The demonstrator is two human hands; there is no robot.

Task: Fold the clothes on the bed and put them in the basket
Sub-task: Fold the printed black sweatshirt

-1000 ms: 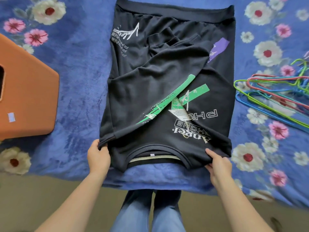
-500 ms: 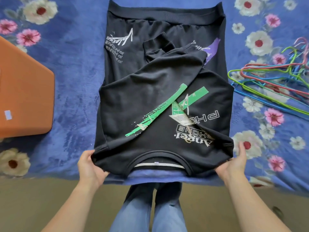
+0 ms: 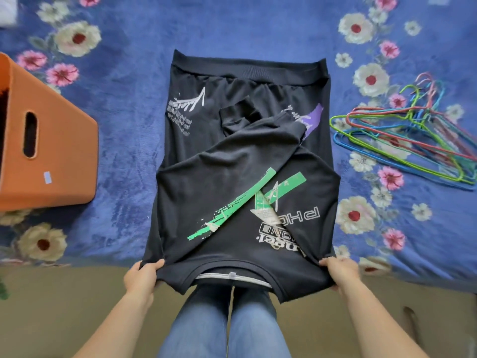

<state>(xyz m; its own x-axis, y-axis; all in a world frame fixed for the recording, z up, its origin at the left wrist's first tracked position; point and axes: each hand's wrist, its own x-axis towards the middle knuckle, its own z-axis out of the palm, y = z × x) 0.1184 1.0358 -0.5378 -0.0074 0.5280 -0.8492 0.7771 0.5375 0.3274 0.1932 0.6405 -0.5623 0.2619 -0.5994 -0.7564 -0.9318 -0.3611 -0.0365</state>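
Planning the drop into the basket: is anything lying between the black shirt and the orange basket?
Nothing visible does. Only flowered blanket lies between the shirt and the basket on the left; the hangers lie on the shirt's other side, to the right.

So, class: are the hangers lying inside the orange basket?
No, the wire hangers lie on the bedspread, across the black sweatshirt from the orange basket.

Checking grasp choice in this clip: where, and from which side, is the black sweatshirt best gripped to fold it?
Probably the two shoulder corners at the collar end, reached from the near edge of the bed. The black sweatshirt lies flat, sleeves folded in, collar end overhanging toward the person, leaving those corners free. The left hand and right hand each grip one.
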